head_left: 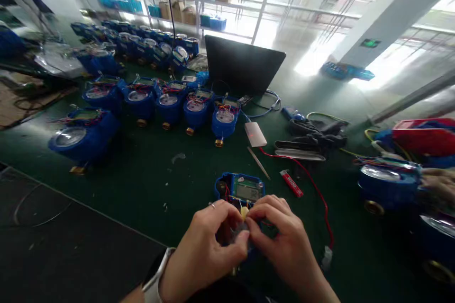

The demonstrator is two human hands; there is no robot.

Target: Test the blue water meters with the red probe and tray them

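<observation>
In front of me lies a blue water meter (216, 190) with its electronics housing uncovered, showing a green circuit board with a grey display (248, 192) and thin coloured wires. Both hands meet over its lower part and hide most of it. My left hand (209, 241), with a ring and a white wristband, is closed, thumb and fingers pinched together. My right hand (280, 232) is closed in a pinch too, its fingertips touching the left ones. A small yellowish piece (244, 211) shows between the fingertips, with wires by it. What exactly each hand grips is too blurred and covered to name.
Several blue meters (223, 120) stand in a row behind, with one at left (83, 137) and others at right (389, 184). A black laptop (243, 64), white box (255, 134), red cable (316, 184), red-and-white packet (291, 183), thin stick (259, 163) and open case (298, 150) lie around.
</observation>
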